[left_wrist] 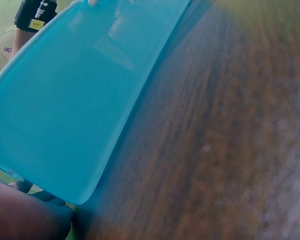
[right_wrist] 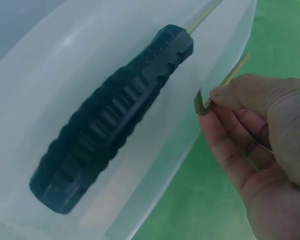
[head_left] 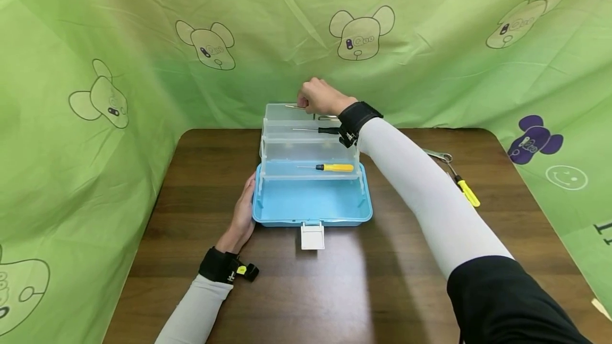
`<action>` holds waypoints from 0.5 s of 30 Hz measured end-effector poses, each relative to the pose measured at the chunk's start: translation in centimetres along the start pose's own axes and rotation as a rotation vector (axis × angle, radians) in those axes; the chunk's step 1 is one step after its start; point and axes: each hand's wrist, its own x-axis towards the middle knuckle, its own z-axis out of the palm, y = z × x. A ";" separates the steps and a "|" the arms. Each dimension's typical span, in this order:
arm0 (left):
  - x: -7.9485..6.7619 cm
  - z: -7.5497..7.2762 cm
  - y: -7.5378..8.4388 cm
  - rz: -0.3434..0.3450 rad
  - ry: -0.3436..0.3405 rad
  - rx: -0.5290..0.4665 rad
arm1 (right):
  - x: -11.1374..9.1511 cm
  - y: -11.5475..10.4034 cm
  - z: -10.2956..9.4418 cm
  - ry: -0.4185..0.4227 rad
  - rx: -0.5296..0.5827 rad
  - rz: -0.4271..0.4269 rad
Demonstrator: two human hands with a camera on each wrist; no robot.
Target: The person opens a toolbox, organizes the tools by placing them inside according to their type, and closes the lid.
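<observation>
A blue toolbox point(head_left: 311, 200) stands on the table with its lid back and clear tiered trays point(head_left: 282, 150) raised. My right hand point(head_left: 320, 95), over the back of the trays, pinches a thin L-shaped hex key point(right_wrist: 235, 71) between thumb and fingers; its bent end sticks out past the fingertips. My left hand point(head_left: 245, 212) rests with its fingers along the box's left side, partly hidden by the box in the left wrist view. A black-handled screwdriver point(right_wrist: 112, 120) lies in an upper tray near the right hand. The lowest tray holds a yellow-handled screwdriver point(head_left: 337, 167).
On the right of the wooden table point(head_left: 205, 174), partly behind the right arm, lie another yellow screwdriver point(head_left: 468, 194) and a metal wrench point(head_left: 442, 156). More thin bent metal keys point(head_left: 327, 118) lie in the rear part. A white latch point(head_left: 313, 237) hangs at the box's front. Green cloth point(head_left: 287, 31) surrounds the table.
</observation>
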 end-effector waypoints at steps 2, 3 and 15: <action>0.0 0.0 0.0 0.001 -0.002 -0.001 | 0.0 0.1 0.2 0.002 -0.019 0.004; 0.0 0.0 0.0 0.000 -0.003 -0.001 | 0.0 0.1 0.3 0.002 -0.030 0.001; 0.2 -0.3 0.3 -0.005 -0.005 -0.004 | 0.3 0.2 1.0 0.008 -0.050 -0.057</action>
